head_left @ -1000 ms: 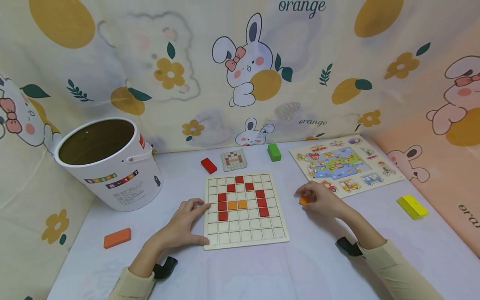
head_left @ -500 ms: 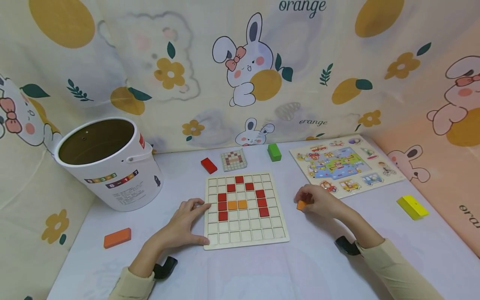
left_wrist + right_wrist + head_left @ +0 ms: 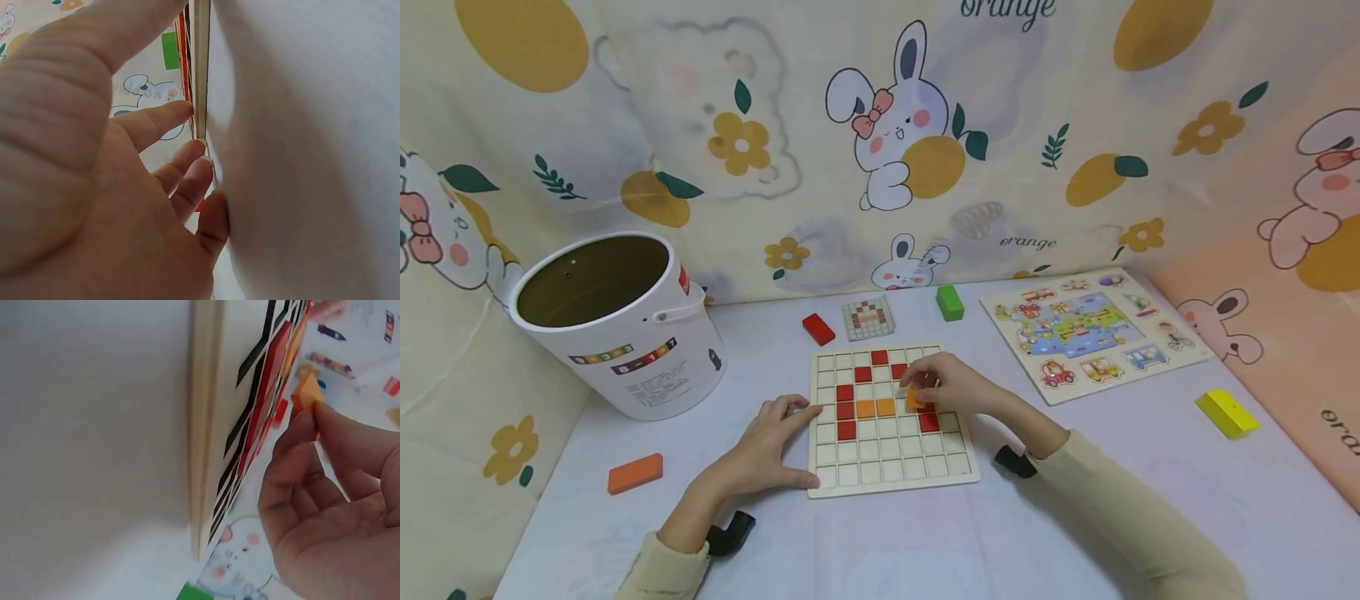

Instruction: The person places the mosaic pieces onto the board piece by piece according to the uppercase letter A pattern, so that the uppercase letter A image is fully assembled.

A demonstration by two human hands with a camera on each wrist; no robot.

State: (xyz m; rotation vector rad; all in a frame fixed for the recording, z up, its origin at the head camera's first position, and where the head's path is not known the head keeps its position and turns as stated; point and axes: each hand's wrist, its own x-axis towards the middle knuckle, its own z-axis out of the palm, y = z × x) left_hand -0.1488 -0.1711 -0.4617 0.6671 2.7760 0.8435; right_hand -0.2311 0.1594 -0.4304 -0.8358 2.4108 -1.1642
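A wooden grid board [image 3: 891, 475] lies on the table, with red square tiles [image 3: 846, 430] in an arch and two orange tiles [image 3: 876, 408] side by side in one row. My right hand [image 3: 958, 385] is over the board's right half, pinching an orange tile [image 3: 307, 394] between thumb and index finger, close above the cells right of the placed orange pair. My left hand [image 3: 760, 450] rests at the board's left edge, thumb and index finger touching it; in the left wrist view its fingers [image 3: 164, 119] lie spread along the edge.
Behind the board lie a red block [image 3: 817, 329], a small pattern card [image 3: 868, 318] and a green block [image 3: 950, 303]. A white bucket [image 3: 647, 383] stands left, an orange block [image 3: 636, 474] before it. A picture puzzle [image 3: 1157, 367] and a yellow block [image 3: 1227, 413] lie right.
My right hand has carried the orange tile left, from the table beside the board to over the board's right half. My left hand has stayed at the board's edge.
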